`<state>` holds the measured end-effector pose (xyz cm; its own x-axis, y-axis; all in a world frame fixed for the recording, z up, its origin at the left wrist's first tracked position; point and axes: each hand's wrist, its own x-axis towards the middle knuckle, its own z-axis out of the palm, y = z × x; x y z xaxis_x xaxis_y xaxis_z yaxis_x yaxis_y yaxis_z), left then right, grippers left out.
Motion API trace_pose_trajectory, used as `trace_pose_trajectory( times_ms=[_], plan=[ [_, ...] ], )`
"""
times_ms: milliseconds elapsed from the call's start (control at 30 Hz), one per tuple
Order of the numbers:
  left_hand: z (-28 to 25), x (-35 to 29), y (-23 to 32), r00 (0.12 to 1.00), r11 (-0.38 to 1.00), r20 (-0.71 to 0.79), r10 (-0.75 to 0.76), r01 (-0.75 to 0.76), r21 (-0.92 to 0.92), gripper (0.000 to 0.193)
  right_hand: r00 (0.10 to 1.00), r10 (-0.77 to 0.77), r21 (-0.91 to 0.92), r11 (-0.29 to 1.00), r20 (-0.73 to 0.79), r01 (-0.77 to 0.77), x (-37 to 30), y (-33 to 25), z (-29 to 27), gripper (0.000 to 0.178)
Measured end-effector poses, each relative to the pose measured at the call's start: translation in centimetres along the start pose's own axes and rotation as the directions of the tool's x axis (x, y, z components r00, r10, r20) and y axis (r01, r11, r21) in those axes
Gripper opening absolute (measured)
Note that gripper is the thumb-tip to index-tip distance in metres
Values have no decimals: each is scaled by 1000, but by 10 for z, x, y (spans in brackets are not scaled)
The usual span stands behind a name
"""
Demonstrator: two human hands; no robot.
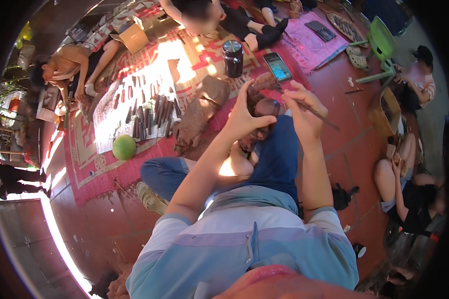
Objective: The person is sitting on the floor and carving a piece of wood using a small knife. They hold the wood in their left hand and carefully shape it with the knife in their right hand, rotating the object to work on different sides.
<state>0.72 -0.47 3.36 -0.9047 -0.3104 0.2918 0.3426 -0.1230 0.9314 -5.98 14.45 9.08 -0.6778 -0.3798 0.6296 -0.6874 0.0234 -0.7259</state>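
Note:
A dark brown carved figure [266, 107], rounded on top, rests above my lap. My left hand [242, 117] is wrapped round its left side, thumb across its front. Much of the figure's lower part is hidden by the hand or in shadow. To the right, my right hand [307, 108] pinches a thin, dark, stick-like tool [324, 119]. One end slants out toward the lower right; the other end points to the figure. I cannot tell whether that tip touches it.
Rows of dark-handled tools [152, 112] lie on a white sheet, beside a crumpled brown cloth [204, 107]. A thermos [232, 59], a phone [277, 67] and a round green fruit [124, 147] are on the mat. Other people sit around; a green chair [381, 40] stands at right.

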Motion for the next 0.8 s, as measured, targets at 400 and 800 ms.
trace_pose_trajectory(
  times_ms=[400,800],
  plan=[
    [-8,-3,-14,998,997,37,-40,42,-61,91,995,-26,74,997,98,19,17,-6,6,9],
    [6,5,16,999,998,40,36,-38,42,100,995,-7,199,980,-102,28,8,7,9,12]
  ],
)
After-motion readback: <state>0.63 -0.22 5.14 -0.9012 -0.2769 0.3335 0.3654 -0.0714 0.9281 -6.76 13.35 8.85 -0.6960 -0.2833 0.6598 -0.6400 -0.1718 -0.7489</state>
